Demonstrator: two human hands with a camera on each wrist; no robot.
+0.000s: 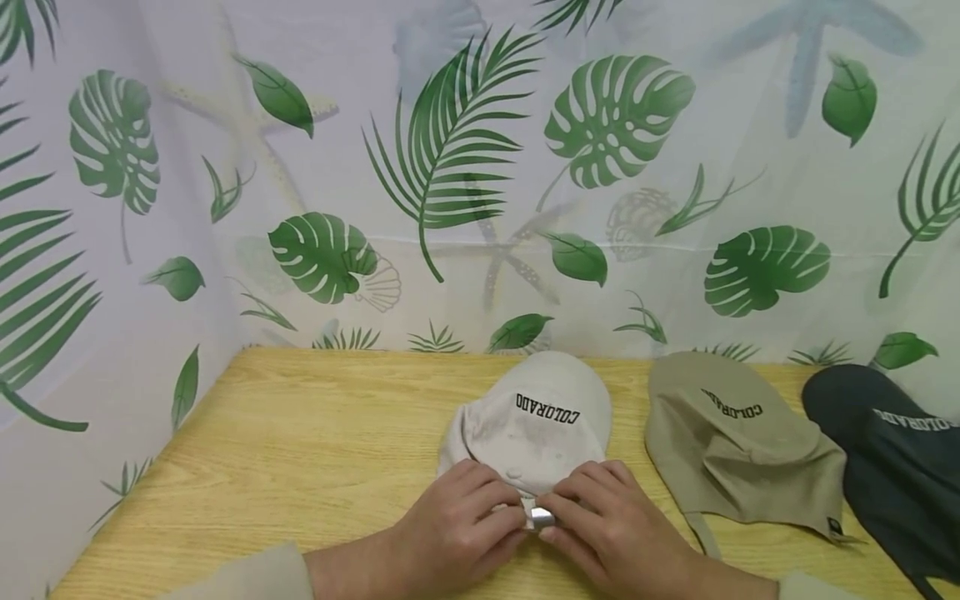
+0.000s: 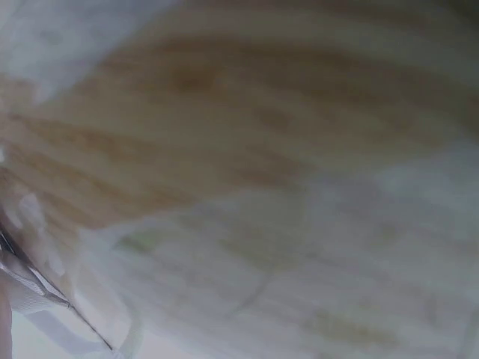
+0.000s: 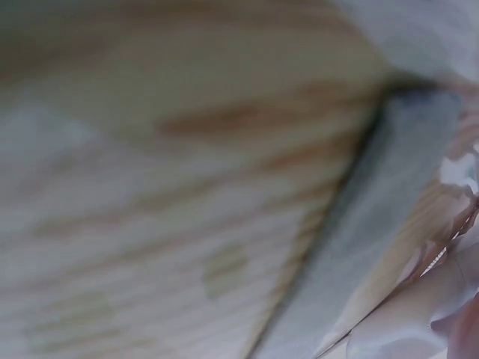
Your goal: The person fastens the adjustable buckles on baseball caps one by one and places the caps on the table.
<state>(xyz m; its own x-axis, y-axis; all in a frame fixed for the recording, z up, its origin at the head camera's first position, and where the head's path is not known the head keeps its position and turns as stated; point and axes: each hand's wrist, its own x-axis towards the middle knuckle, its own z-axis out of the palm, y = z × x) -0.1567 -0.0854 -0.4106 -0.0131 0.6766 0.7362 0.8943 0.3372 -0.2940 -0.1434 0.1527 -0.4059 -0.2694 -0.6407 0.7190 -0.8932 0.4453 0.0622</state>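
White cap [image 1: 551,442] is laid on the tabletop [image 1: 300,433], lettering inverted, back edge nearest the person. Its strap [image 1: 528,507] is pinched by the curled left hand [image 1: 461,527]; the metal buckle [image 1: 542,517] is pinched by the right hand [image 1: 618,527], also curled. Tan cap [image 1: 738,450] and dark cap [image 1: 896,450] are set out to the right.

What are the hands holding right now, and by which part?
The white cap, by the strap at its near edge: the left hand and right hand pinch it at the silver buckle, one from each side.
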